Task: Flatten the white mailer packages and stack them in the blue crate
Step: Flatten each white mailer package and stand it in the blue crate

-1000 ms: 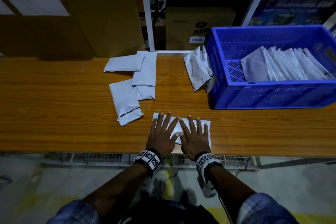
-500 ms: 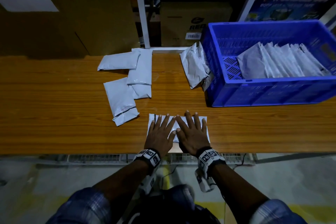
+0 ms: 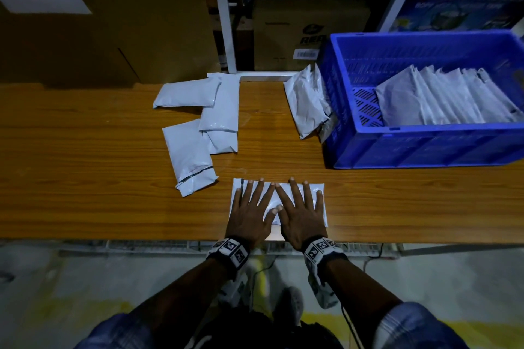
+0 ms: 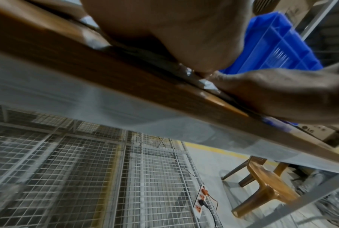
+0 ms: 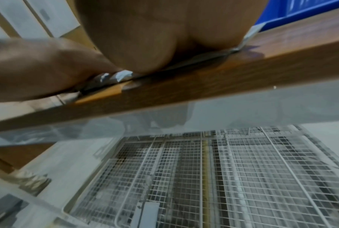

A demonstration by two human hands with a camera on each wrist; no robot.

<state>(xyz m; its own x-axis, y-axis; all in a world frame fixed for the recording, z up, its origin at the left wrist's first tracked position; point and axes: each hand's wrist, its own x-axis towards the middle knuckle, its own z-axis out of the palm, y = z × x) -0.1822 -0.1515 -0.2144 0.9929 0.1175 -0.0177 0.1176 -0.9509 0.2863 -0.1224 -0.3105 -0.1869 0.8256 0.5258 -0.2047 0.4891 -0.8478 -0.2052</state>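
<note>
Wooden table (image 3: 85, 178) across the middle of the head view, its near edge running slantwise through both wrist views. Blue crate (image 3: 425, 147) at the right of the frame, standing on the table, with a row of white mailers (image 3: 442, 99) leaning on one another inside. Two more crumpled mailers (image 3: 306, 105) propped against the crate's left wall, outside it. Loose heap of four mailers (image 3: 198, 122) left of centre, overlapping, well apart from the crate. One mailer (image 3: 314, 193) flat at the table's near edge, lower centre, under both hands. Left hand (image 3: 251, 212) pressed palm down on its left half, fingers straight and spread wide. Right hand (image 3: 302, 215) pressed palm down on the right half, fingers likewise straight and fanned, thumbs nearly meeting in the middle. Seen from the wrists: heels of the palms on crinkled white plastic at the table edge.
</note>
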